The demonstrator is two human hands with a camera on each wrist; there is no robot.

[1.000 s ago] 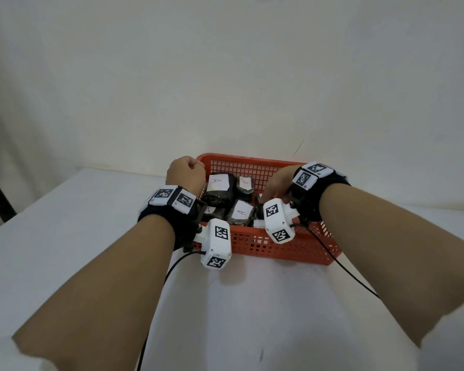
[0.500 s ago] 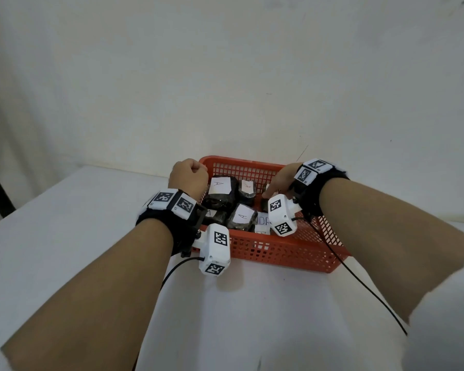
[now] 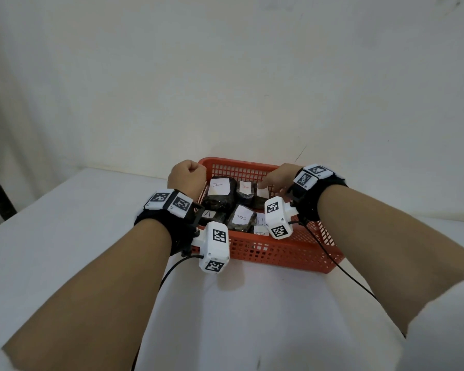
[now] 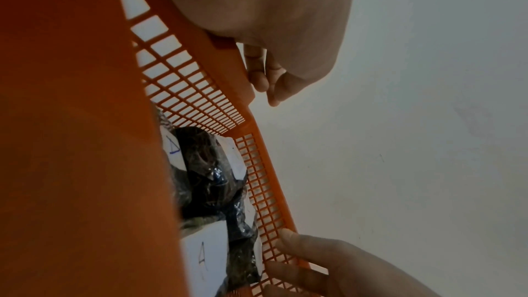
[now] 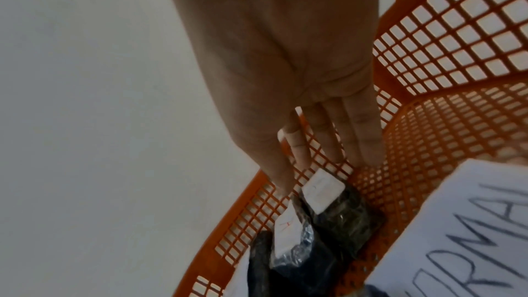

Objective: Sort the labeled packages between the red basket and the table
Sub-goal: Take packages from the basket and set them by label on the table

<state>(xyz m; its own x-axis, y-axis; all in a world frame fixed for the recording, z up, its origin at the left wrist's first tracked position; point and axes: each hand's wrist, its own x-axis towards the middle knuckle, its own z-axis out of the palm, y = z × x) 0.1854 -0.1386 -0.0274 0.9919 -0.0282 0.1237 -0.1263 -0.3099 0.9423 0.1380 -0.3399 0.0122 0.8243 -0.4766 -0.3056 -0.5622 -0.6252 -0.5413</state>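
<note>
The red basket (image 3: 279, 253) stands on the white table (image 3: 65, 236) and holds several dark wrapped packages with white labels. A big one marked A (image 3: 219, 190) lies at the back left, and a red-lettered one (image 3: 245, 192) lies beside it. My left hand (image 3: 188, 175) is a fist on the basket's left rim (image 4: 240, 71), fingers curled over its outer edge. My right hand (image 3: 265, 184) reaches into the back right corner with fingers straight. Its fingertips (image 5: 354, 153) are at the labelled package (image 5: 328, 195) there.
A white paper sheet with handwritten letters (image 5: 457, 234) lies in the basket's near right part. Two more packages marked A (image 3: 241, 218) lie at the front. A pale wall (image 3: 225, 76) rises close behind the basket. A cable (image 3: 346, 277) trails from my right wrist.
My right hand has reached deeper toward the basket's back right corner and its fingers have straightened over the package there. My left hand stays on the left rim.
</note>
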